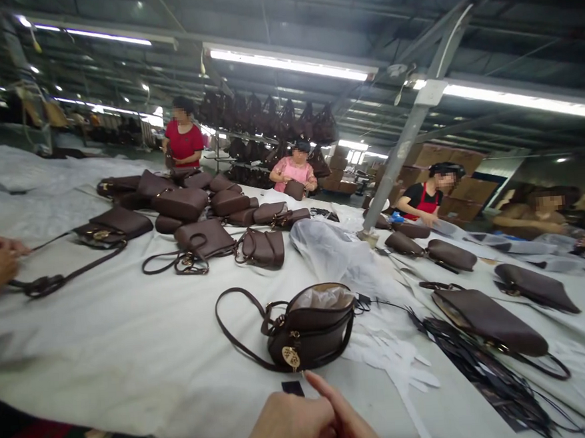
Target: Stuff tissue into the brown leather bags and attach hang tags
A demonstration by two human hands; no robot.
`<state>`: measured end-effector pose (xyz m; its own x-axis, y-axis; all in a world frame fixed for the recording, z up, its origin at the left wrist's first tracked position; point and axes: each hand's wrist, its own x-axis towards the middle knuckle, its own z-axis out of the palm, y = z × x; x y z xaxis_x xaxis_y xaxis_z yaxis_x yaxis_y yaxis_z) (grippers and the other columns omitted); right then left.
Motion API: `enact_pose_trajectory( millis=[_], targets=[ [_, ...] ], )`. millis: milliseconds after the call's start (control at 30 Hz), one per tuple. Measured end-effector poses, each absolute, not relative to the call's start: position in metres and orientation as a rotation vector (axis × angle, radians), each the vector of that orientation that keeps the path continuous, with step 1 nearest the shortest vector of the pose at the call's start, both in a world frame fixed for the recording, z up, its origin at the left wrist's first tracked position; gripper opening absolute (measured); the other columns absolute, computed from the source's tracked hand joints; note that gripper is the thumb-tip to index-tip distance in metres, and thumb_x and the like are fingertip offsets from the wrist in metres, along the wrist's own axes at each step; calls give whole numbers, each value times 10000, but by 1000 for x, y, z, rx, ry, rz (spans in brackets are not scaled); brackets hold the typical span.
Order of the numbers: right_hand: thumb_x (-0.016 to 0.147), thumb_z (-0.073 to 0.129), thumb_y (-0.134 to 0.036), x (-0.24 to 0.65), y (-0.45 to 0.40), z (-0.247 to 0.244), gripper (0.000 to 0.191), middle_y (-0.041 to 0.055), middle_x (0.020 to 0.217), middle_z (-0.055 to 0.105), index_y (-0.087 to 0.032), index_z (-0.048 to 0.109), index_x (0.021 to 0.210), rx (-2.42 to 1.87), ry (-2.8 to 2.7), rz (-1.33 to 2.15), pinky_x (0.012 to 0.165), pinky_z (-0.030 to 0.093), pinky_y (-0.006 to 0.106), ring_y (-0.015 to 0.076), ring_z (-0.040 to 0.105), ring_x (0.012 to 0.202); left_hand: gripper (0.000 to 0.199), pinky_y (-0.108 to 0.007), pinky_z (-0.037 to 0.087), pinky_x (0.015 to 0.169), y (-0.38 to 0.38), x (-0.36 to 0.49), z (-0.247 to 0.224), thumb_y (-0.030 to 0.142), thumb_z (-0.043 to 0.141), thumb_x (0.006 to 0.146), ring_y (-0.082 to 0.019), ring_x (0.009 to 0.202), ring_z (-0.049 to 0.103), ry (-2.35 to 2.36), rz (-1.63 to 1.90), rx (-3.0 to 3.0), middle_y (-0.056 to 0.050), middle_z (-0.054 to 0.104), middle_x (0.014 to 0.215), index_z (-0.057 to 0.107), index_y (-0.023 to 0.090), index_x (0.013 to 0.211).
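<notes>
In head view, showing left hand (284, 423), curled, touching right hand (344, 415), index finger extended; cannot tell whether fingers of either grip anything. Just beyond, seeing dark brown rounded leather handbag (325, 337), open-topped, upright on white-covered desk (132, 357), with round gold metal charm (291, 357); near hands, black rectangular tag (293, 388)

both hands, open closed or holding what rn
Left hand: fingers curled; can't tell if it holds anything.
Right hand: one finger extended toward the open brown bag; grip can't be told.
</notes>
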<state>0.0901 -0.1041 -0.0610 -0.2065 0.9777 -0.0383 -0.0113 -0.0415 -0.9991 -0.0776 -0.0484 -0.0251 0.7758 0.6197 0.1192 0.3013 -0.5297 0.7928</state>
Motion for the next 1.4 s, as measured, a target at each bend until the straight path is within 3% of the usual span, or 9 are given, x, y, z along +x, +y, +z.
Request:
enact_pose_trajectory(
  millis=[100, 233, 367, 600, 733, 867, 967, 1133, 1400],
  targets=[
    [812, 580, -649, 83, -94, -64, 725, 42, 871, 679, -228, 443, 1387, -1175, -1520, 1390, 568, 458, 221, 141, 618, 650, 97, -245, 318, 558, -45, -86, -21, 239, 479, 844, -154, 617, 544, 734, 615, 2015, -23, 642, 710, 572, 212, 838],
    [985, 377, -416, 92, -81, -46, 345, 22, 761, 682, -203, 631, 888, -1298, -2088, 908, 633, 448, 194, 118, 620, 665, 215, -214, 322, 480, -26, -90, -40, 401, 401, 886, -117, 470, 465, 622, 660, 1426, 28, 531, 552, 471, 205, 833],
    [993, 319, -289, 96, -66, -14, 292, -27, 633, 638, -230, 601, 952, -1363, -2337, 458, 544, 404, 172, 102, 600, 557, 296, -220, 310, 468, 1, -85, -77, 426, 421, 855, -105, 441, 402, 794, 765, 1277, 38, 510, 546, 544, 163, 908],
    [980, 340, -224, 111, -35, 58, 295, 2, 737, 622, -251, 633, 960, -1428, -2480, -670, 484, 308, 230, 110, 564, 539, 531, -351, 437, 937, 6, -88, -99, 260, 441, 870, -245, 1032, 612, 1156, 902, 1718, -96, 679, 1130, 477, 215, 1397],
    [942, 422, -178, 117, -11, 89, 236, 34, 742, 627, -222, 652, 967, -1636, -2151, -1301, 517, 283, 278, 148, 542, 588, 476, -403, 410, 1040, 8, -86, -100, 268, 418, 892, -257, 1160, 548, 1191, 1058, 1780, -118, 620, 1240, 539, 192, 1346],
    [933, 394, -89, 103, 34, 90, 279, 81, 917, 677, -185, 652, 889, -1509, -2344, -1077, 833, 411, 304, 201, 603, 871, 467, -440, 372, 1094, 14, -80, -100, 297, 439, 895, -277, 1228, 506, 1179, 1096, 1748, -143, 572, 1317, 562, 162, 1324],
    [938, 354, -41, 83, 66, 73, 336, 74, 999, 683, -182, 640, 832, -1430, -2642, -682, 1040, 329, 344, 178, 599, 960, 484, -451, 313, 1140, 24, -74, -102, 316, 459, 899, -284, 1309, 445, 1157, 1156, 1654, -138, 509, 1410, 530, 167, 1353],
    [950, 437, -126, 60, 89, 57, 284, 65, 877, 665, -180, 668, 793, -1586, -2930, -451, 844, 429, 286, 193, 594, 861, 436, -419, 337, 1113, 49, -65, -90, 291, 467, 884, -267, 1255, 496, 945, 1215, 1510, -118, 580, 1333, 561, 161, 1290],
    [931, 464, -111, 56, 98, 70, 275, 86, 839, 673, -164, 701, 801, -1403, -3098, -530, 1015, 329, 372, 202, 606, 854, 309, -345, 400, 1033, 68, -52, -78, 211, 489, 789, -235, 1125, 581, 777, 1349, 1041, -52, 699, 1092, 672, 156, 1031]
  ],
)
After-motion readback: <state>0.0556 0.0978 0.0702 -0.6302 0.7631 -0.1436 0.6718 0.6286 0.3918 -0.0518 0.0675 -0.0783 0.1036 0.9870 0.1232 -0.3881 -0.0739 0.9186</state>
